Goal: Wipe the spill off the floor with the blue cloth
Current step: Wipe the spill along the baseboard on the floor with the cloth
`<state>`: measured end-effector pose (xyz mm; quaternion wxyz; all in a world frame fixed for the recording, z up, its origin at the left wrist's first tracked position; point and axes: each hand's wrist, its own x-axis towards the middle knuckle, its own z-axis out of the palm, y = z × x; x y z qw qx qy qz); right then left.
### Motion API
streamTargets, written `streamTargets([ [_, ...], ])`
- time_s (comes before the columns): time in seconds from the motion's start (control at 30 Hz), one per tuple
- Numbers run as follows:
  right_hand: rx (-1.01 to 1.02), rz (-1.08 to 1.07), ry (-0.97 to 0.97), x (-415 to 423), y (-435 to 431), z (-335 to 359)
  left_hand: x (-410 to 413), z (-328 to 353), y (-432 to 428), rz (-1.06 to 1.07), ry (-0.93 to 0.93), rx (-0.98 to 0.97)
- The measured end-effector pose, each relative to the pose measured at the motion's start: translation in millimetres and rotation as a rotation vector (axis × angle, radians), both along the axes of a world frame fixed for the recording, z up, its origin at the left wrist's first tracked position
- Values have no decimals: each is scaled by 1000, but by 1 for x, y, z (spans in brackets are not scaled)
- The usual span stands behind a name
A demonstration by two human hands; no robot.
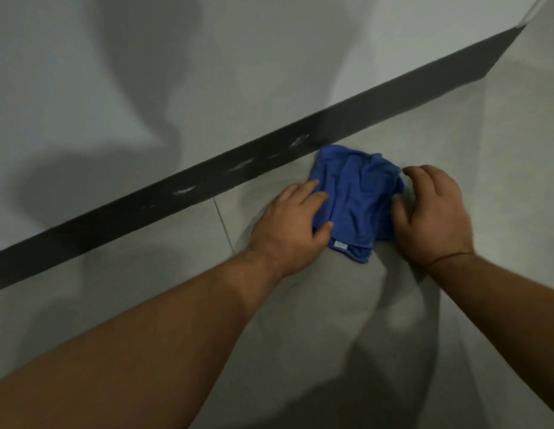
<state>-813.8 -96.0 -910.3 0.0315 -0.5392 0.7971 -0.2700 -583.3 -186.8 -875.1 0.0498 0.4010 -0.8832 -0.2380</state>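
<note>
A crumpled blue cloth point(357, 201) lies flat on the grey tiled floor point(300, 305), close to the dark skirting board. My left hand point(289, 226) rests on the cloth's left edge, fingers and thumb pressed onto the fabric. My right hand point(432, 213) presses on its right edge, fingers curled over the far corner. A small white tag shows at the cloth's near corner. No spill is visible on the floor around the cloth; anything under it is hidden.
A dark skirting board point(176, 193) with pale scuff marks runs diagonally along the base of a light wall point(145, 72). A tile joint point(223, 224) crosses the floor left of my left hand. A wall corner stands at the upper right.
</note>
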Motion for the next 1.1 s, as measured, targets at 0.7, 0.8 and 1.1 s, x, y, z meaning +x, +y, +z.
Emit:
streamTargets([
  [0.7, -140, -317, -1197, 134, -137, 46, 202, -38, 14, 339, -150, -53],
  [0.8, -162, -317, -1281, 153, -146, 40, 201, -42, 16, 340, -156, -103],
  [1.1, -26, -142, -1198, 208, -147, 19, 201, -43, 16, 344, -143, -139],
])
